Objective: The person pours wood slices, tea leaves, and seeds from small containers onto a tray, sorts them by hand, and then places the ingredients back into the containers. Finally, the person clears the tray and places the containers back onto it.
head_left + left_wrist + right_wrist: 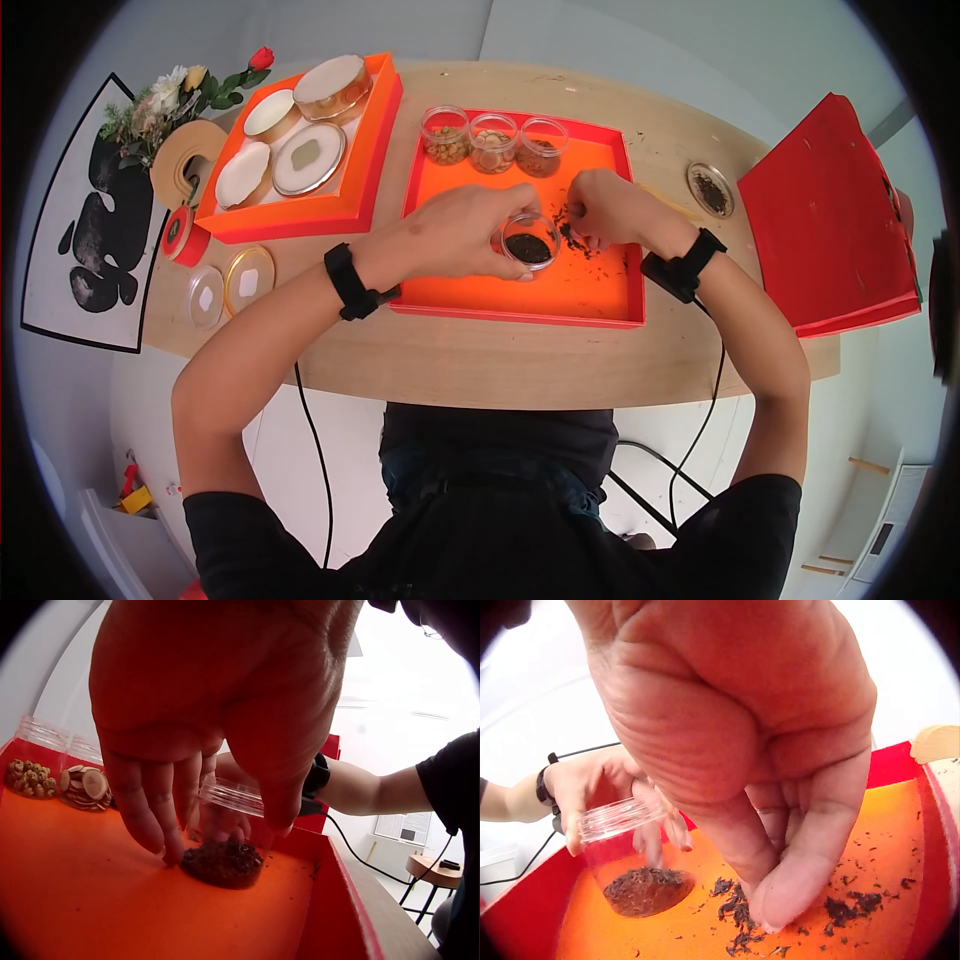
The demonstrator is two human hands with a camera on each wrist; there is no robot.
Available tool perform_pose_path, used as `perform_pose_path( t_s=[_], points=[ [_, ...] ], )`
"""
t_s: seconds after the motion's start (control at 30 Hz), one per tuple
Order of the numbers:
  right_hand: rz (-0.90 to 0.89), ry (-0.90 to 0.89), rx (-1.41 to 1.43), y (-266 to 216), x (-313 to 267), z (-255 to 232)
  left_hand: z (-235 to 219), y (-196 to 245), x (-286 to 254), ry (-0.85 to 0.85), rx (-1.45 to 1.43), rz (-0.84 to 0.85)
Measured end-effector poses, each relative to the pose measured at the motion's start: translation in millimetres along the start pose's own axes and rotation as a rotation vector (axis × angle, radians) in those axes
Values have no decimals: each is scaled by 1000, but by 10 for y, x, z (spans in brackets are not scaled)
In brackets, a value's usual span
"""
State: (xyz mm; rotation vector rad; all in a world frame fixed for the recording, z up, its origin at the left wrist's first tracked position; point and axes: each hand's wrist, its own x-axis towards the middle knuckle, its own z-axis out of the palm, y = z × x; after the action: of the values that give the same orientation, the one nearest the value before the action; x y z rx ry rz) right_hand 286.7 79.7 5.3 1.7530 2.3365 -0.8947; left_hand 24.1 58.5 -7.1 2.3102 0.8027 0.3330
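Observation:
My left hand (462,235) holds a clear jar (234,801), thumb on one side and fingers on the other. Dark loose tea leaves (646,891) cover the jar's bottom. The jar stands slightly tilted, low over the orange floor of a shallow red-rimmed box (470,290). To its right, my right hand (618,208) reaches down with thumb and fingertips pinched together among spilled tea leaves (739,911). Some leaves lie right at the fingertips, and more are scattered (853,906) beside them. What sits between the pinched fingertips is mostly hidden.
Along the box's back edge stand three jars, holding greenish pieces (446,148), pale slices (492,156) and brown bits (540,158). An orange box (385,130) with lidded containers is at left, near two lids (249,280). At right are a round dish (710,190) and a red panel (830,225).

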Motion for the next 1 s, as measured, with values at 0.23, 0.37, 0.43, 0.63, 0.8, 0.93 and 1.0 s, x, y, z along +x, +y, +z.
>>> perform_pose_path(
  t_s=[0.23, 0.37, 0.43, 0.63, 0.8, 0.93, 1.0],
  points=[
    [-6, 115, 167, 25, -48, 46, 19, -33, -3, 12, -15, -12],
    [-59, 154, 63, -86, -29, 127, 18, -22, 1, 9, -11, -13],
    [-75, 173, 52, -55, 16, 157, 6, 5, 0, -4, -14, -31],
    [6, 102, 114, -51, 107, 102, 19, -35, -10, 12, -25, -24],
    [50, 24, 159, -159, 16, 11, 17, -33, -10, 1, -17, -36],
    [16, 54, 263, 41, 33, -11, 18, -37, -20, 16, -21, -8],
    [18, 69, 256, -29, -38, -104, 24, -44, -26, 22, -24, 0]
  ],
)
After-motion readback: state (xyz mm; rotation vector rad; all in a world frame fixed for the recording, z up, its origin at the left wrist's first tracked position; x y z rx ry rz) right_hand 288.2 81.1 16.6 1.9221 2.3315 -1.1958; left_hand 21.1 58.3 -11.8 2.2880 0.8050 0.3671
